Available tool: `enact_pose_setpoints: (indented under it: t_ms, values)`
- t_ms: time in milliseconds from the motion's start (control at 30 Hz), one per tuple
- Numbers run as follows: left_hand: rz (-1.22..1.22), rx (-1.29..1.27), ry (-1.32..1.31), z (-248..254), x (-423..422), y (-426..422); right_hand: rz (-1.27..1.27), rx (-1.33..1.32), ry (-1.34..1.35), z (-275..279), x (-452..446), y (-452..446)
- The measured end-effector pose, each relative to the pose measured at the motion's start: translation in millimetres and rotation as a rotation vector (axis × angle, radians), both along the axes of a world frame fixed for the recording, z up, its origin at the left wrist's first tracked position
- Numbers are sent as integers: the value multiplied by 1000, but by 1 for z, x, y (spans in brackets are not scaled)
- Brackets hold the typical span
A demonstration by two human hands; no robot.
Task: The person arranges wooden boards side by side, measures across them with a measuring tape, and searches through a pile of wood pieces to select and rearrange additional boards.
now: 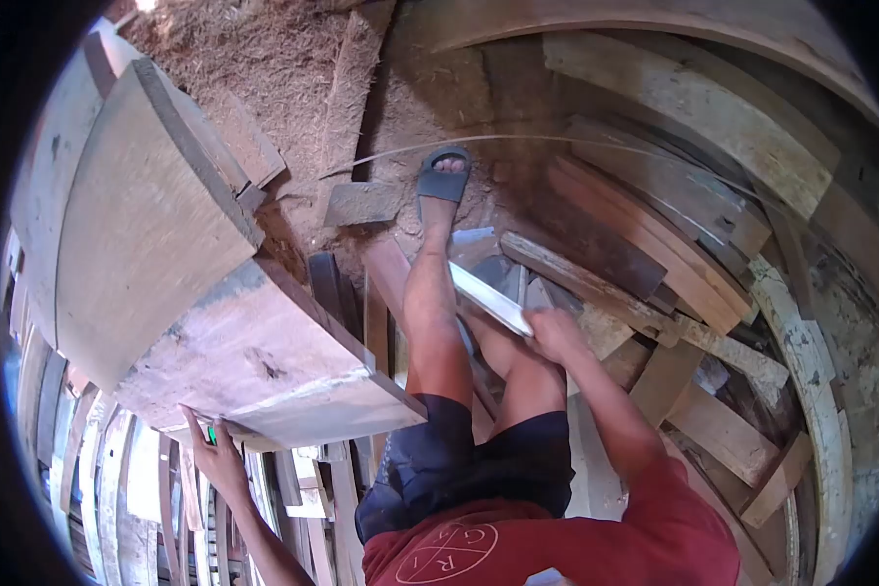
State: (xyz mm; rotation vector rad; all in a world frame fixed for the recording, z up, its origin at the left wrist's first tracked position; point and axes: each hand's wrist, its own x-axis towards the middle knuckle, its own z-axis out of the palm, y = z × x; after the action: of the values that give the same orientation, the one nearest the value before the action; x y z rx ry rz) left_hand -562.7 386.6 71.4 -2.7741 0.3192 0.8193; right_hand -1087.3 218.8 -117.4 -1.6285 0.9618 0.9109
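Note:
My left hand point(221, 463) is at the near edge of a wide, pale wooden board point(254, 356), gripping it with fingertips over the rim. A small bright green spot shows between those fingers; what it is I cannot make out. The board slants beside my left thigh. My right hand point(554, 335) is closed around the near end of a long, narrow white strip point(490, 301). This strip runs forward past my shin, above the scraps. Most of my right fingers are hidden from view.
A second broad board point(156, 225) adjoins the pale one at left. Stacked planks point(645, 234) and offcuts point(723, 430) crowd my right side. Upright slats point(186, 498) stand at lower left. Sawdust point(254, 68) covers the ground ahead. My sandalled foot point(445, 181) is forward, near a flat scrap point(361, 203).

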Motion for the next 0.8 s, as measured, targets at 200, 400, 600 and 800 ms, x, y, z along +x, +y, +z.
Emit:
enact_pose_setpoints:
  t_ms: [200, 400, 600, 800]
  values:
    - [-94, -6, -15, -2, 3, 10, -153, -135, 101, 124, -69, -48]
    - [-208, 7, -64, -5, 5, 15, -218, -292, 157, 181, -128, -85]
    - [-168, -29, -28, -12, 19, 26, -557, -584, 596, 183, -166, -109]
    - [-272, -117, 35, -47, 60, 65, -705, -381, 253, 230, -190, -31]
